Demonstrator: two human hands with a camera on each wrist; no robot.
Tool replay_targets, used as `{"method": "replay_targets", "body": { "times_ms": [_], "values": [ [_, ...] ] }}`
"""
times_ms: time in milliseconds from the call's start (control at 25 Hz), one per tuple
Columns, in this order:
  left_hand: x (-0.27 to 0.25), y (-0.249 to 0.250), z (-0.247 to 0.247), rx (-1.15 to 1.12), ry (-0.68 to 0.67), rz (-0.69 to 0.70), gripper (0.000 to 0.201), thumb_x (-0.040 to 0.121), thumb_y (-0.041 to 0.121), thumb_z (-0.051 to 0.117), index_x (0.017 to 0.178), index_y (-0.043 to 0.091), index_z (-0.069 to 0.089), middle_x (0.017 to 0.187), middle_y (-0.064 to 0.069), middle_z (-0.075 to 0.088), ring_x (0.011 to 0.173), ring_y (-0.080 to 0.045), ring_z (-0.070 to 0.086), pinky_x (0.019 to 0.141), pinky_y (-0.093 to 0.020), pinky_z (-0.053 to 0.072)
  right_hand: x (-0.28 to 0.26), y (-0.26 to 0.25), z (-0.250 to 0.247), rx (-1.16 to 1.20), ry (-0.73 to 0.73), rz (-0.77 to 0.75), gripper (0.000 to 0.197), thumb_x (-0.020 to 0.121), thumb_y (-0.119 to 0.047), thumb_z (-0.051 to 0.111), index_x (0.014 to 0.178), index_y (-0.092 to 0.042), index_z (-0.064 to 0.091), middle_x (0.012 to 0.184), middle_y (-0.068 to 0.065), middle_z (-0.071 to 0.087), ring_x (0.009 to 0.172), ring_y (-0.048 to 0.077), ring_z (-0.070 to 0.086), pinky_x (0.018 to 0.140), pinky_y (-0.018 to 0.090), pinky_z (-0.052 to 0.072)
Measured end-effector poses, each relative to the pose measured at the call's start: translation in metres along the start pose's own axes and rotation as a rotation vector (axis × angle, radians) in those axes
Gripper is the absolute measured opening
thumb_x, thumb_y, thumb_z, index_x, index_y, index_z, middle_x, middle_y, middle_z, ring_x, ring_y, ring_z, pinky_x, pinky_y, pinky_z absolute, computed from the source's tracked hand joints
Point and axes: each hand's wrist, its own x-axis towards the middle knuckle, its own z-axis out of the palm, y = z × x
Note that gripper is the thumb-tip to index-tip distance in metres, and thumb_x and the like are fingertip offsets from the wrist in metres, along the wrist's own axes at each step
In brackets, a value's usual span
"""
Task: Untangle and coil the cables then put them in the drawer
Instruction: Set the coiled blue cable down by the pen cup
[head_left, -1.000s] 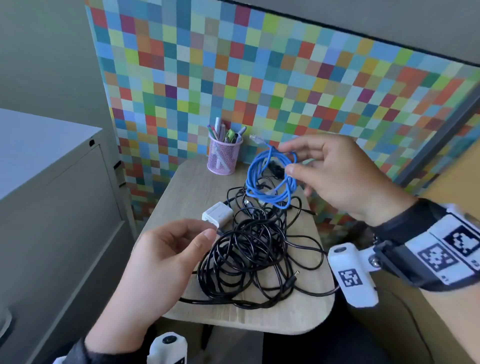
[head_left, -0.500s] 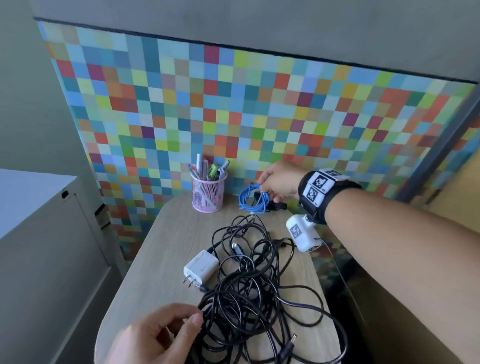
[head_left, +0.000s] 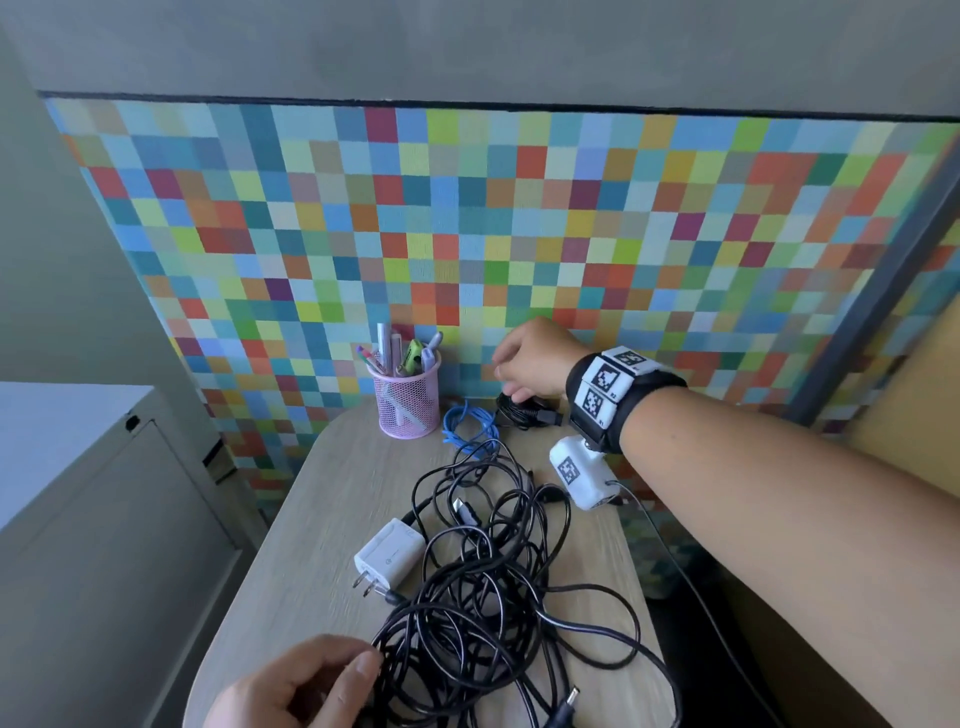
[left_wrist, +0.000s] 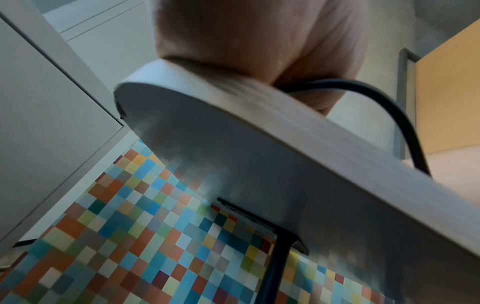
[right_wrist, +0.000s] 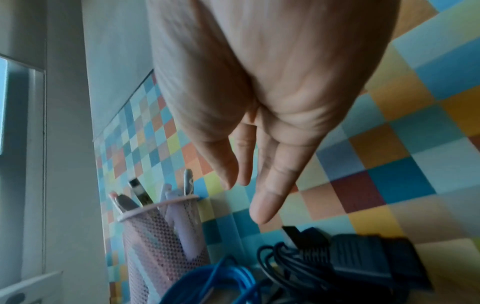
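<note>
A: Where do the cables sit?

B: The blue cable (head_left: 467, 423), already coiled, lies at the table's (head_left: 322, 519) far edge, just beside the pink pen cup (head_left: 408, 400). A small black coil (head_left: 522, 413) rests next to it on the right. My guess is that the far edge serves as a parking spot for finished coils, clear of the mess.

A: And the mess?

B: The black tangle (head_left: 483, 587) fills the middle and near edge, with the white charger (head_left: 388, 553) touching its left side. 1 loop hangs over the near edge.

A: The hands?

B: The right hand (head_left: 530, 361) hovers above the 2 coils with fingers (right_wrist: 265, 197) straight and relaxed, holding nothing. The left hand (head_left: 296, 686), at the near edge, has its fingers curled with the thumb tip against the tangle's strands. Whether it pinches one, I cannot tell. It probably anchors the pile for the next pull.

A: The drawer? Any writing?

B: No drawer is open in view. There is a tiny mark on the charger, too small to read, and square coded tags on the wristband (head_left: 605, 384).
</note>
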Motion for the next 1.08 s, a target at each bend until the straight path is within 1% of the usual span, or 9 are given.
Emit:
{"method": "replay_targets", "body": {
  "times_ms": [80,280,400,520,640,800,880,960,1080],
  "values": [
    [-0.002,0.004,-0.003,-0.037,-0.045,-0.111,0.031,0.077,0.015,0.090,0.063,0.040,0.076,0.052,0.010,0.066,0.059,-0.011,0.065,0.053,-0.011,0.045,-0.020,-0.008,-0.013,0.045,0.027,-0.023,0.008,0.097,-0.007,0.066,0.102,-0.008,0.072,0.101,0.018,0.076,0.086,0.029,0.079,0.079,0.045,0.066],
    [-0.006,0.017,-0.010,-0.141,-0.140,-0.205,0.018,0.090,0.026,0.076,0.078,0.039,0.077,0.064,0.012,0.071,0.067,-0.008,0.066,0.058,-0.014,0.046,-0.114,-0.033,-0.030,-0.007,-0.152,-0.176,0.013,0.097,-0.023,0.072,0.109,-0.016,0.074,0.103,0.005,0.077,0.087,0.024,0.078,0.075,0.042,0.064],
    [-0.006,0.016,-0.012,-0.105,-0.134,-0.209,0.012,0.092,0.032,0.075,0.080,0.035,0.077,0.072,0.010,0.074,0.067,-0.008,0.066,0.063,-0.022,0.050,-0.183,-0.035,-0.025,-0.180,-0.280,-0.252,0.016,0.095,-0.034,0.074,0.110,-0.029,0.075,0.098,-0.006,0.078,0.088,0.011,0.075,0.077,0.032,0.060],
    [-0.008,0.012,-0.012,-0.049,-0.108,-0.168,0.011,0.085,0.041,0.080,0.086,0.037,0.069,0.076,0.013,0.069,0.062,-0.008,0.059,0.061,-0.028,0.048,-0.239,-0.024,-0.013,-0.370,-0.361,-0.260,0.028,0.090,-0.046,0.076,0.117,-0.042,0.070,0.108,-0.021,0.072,0.088,-0.007,0.066,0.082,0.015,0.052],
    [-0.007,0.009,-0.009,0.054,-0.158,-0.123,0.025,0.081,0.049,0.081,0.097,0.046,0.062,0.076,0.014,0.063,0.065,-0.003,0.058,0.060,-0.023,0.044,-0.270,-0.005,0.006,-0.436,-0.370,-0.254,0.045,0.087,-0.052,0.076,0.130,-0.048,0.061,0.119,-0.024,0.065,0.102,-0.002,0.064,0.095,0.028,0.053],
    [-0.003,0.012,-0.004,0.134,-0.184,-0.121,0.006,0.094,0.040,0.070,0.089,0.039,0.066,0.068,0.011,0.067,0.061,-0.004,0.059,0.054,-0.022,0.040,-0.278,0.020,0.037,-0.386,-0.313,-0.244,0.063,0.084,-0.047,0.080,0.140,-0.052,0.051,0.130,-0.021,0.059,0.116,0.007,0.058,0.099,0.031,0.047],
    [-0.004,0.008,-0.004,0.085,-0.161,-0.140,0.010,0.098,0.037,0.065,0.088,0.034,0.064,0.066,0.015,0.066,0.058,-0.004,0.057,0.056,-0.027,0.040,-0.278,0.034,0.052,-0.373,-0.290,-0.268,0.075,0.080,-0.041,0.084,0.143,-0.053,0.046,0.130,-0.020,0.056,0.114,0.007,0.054,0.093,0.029,0.044],
    [-0.005,0.005,-0.007,-0.009,-0.100,-0.152,0.013,0.100,0.034,0.062,0.088,0.030,0.062,0.063,0.013,0.059,0.056,-0.006,0.051,0.058,-0.029,0.039,-0.279,0.044,0.064,-0.376,-0.260,-0.298,0.088,0.076,-0.038,0.087,0.149,-0.051,0.039,0.135,-0.018,0.052,0.119,0.009,0.050,0.097,0.030,0.043],
    [-0.005,0.003,-0.014,-0.232,-0.022,-0.190,0.016,0.104,0.028,0.056,0.089,0.024,0.057,0.060,0.010,0.051,0.051,-0.012,0.051,0.053,-0.027,0.040,-0.283,0.054,0.078,-0.363,-0.156,-0.327,0.078,0.077,-0.040,0.087,0.145,-0.042,0.048,0.140,-0.018,0.049,0.125,0.012,0.051,0.105,0.039,0.047]
  ]
}}
